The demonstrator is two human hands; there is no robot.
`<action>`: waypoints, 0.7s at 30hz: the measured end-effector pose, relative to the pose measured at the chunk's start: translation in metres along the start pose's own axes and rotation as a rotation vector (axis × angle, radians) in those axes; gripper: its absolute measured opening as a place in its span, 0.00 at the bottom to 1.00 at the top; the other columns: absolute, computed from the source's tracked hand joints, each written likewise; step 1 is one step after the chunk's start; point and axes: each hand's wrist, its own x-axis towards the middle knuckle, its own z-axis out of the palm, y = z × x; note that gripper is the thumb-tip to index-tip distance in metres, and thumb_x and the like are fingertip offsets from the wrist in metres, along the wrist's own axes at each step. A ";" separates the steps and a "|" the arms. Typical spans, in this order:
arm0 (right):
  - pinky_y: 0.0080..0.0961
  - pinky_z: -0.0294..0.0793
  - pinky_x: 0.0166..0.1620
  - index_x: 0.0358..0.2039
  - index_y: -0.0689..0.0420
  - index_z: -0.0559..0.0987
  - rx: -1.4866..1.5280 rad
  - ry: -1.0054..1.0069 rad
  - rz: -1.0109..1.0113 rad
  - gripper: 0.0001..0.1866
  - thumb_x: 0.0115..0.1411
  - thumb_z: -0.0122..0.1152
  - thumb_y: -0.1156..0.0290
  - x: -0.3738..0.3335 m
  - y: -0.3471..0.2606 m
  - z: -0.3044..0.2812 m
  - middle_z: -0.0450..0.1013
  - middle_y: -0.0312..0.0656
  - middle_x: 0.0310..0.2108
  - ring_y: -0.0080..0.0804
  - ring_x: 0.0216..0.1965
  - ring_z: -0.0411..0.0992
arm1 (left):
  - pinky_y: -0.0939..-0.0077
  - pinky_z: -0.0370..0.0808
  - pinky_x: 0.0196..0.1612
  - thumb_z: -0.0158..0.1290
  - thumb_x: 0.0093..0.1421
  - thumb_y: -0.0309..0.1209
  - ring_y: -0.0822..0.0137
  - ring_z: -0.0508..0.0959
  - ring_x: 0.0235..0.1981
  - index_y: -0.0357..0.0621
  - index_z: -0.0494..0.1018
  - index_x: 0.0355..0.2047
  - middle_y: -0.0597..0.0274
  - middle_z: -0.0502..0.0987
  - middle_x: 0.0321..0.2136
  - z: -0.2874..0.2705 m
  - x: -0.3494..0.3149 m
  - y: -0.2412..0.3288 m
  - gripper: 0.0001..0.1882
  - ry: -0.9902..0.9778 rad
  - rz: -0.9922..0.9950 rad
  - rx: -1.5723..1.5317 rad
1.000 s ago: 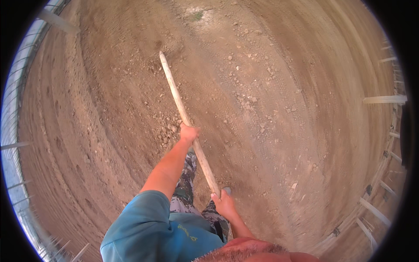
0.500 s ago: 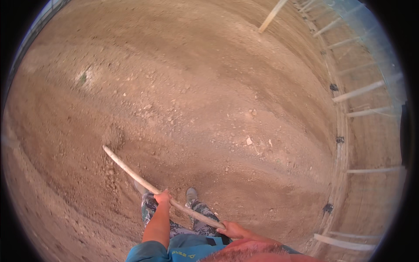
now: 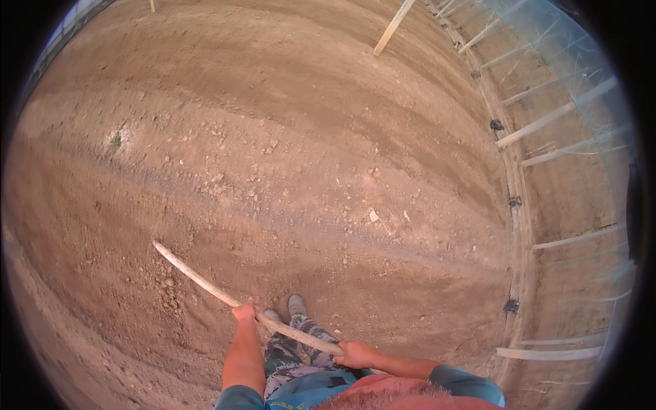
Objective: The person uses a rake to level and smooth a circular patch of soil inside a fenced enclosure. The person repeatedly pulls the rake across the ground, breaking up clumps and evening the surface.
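A long, pale, slightly curved wooden pole (image 3: 198, 279) slants across my body, its far end low over the soil on the left. No tool head is visible at that end. My left hand (image 3: 244, 311) is closed around the pole near its middle, the arm reaching forward. At the near end, by my waist, my right hand (image 3: 352, 354) is wrapped around the wood. Beneath the pole are my camouflage trousers (image 3: 290, 342) and two shoes (image 3: 296, 305), which stand close together on the bare earth.
Loose brown soil (image 3: 273, 184) with clods and small pale scraps spreads ahead. A wooden post (image 3: 394, 27) stands at the far side. Along the right run a long ground-level beam (image 3: 514, 184), slanting poles (image 3: 547, 126) and bluish translucent sheeting (image 3: 588, 41). A green tuft (image 3: 116, 139) shows at left.
My left foot has come in from the left, beside the other foot. Both hands keep hold of the pole, whose far end sits slightly lower and further left in view. The surroundings have shifted leftward.
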 end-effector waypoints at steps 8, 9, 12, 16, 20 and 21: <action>0.56 0.82 0.54 0.57 0.59 0.79 0.012 0.018 -0.001 0.32 0.68 0.67 0.44 -0.020 -0.022 0.027 0.84 0.64 0.46 0.65 0.50 0.84 | 0.54 0.80 0.20 0.65 0.66 0.19 0.57 0.79 0.19 0.29 0.60 0.61 0.47 0.78 0.29 -0.025 0.000 -0.012 0.30 -0.041 0.045 -0.021; 0.56 0.82 0.54 0.58 0.59 0.79 0.011 0.009 0.015 0.32 0.67 0.67 0.44 -0.020 -0.021 0.028 0.84 0.63 0.46 0.64 0.50 0.84 | 0.54 0.79 0.19 0.65 0.66 0.19 0.58 0.78 0.19 0.27 0.62 0.59 0.48 0.78 0.28 -0.024 0.000 -0.015 0.27 -0.041 0.052 -0.006; 0.56 0.82 0.54 0.60 0.59 0.77 0.002 0.028 -0.025 0.32 0.67 0.68 0.46 -0.016 -0.010 0.032 0.85 0.63 0.45 0.64 0.50 0.84 | 0.55 0.78 0.20 0.64 0.67 0.20 0.58 0.78 0.18 0.25 0.68 0.50 0.51 0.77 0.24 -0.024 0.011 -0.021 0.18 -0.068 0.077 -0.023; 0.57 0.81 0.55 0.58 0.60 0.76 0.049 -0.022 -0.040 0.27 0.67 0.67 0.55 -0.015 0.011 0.044 0.84 0.62 0.50 0.64 0.53 0.83 | 0.56 0.79 0.22 0.63 0.70 0.22 0.59 0.77 0.18 0.29 0.75 0.40 0.54 0.76 0.21 -0.025 0.029 -0.036 0.08 -0.107 0.075 -0.014; 0.58 0.81 0.55 0.59 0.61 0.75 0.060 -0.018 -0.081 0.27 0.68 0.67 0.56 0.004 0.052 0.065 0.83 0.64 0.52 0.64 0.54 0.83 | 0.57 0.76 0.19 0.66 0.65 0.20 0.59 0.79 0.19 0.21 0.73 0.47 0.49 0.80 0.26 -0.019 0.057 -0.057 0.17 0.031 0.213 0.028; 0.58 0.81 0.55 0.59 0.61 0.75 0.073 -0.023 -0.093 0.27 0.68 0.67 0.56 0.002 0.065 0.067 0.83 0.64 0.51 0.64 0.54 0.82 | 0.57 0.77 0.21 0.67 0.64 0.21 0.59 0.80 0.20 0.21 0.73 0.48 0.50 0.79 0.26 -0.016 0.058 -0.070 0.18 0.055 0.227 0.070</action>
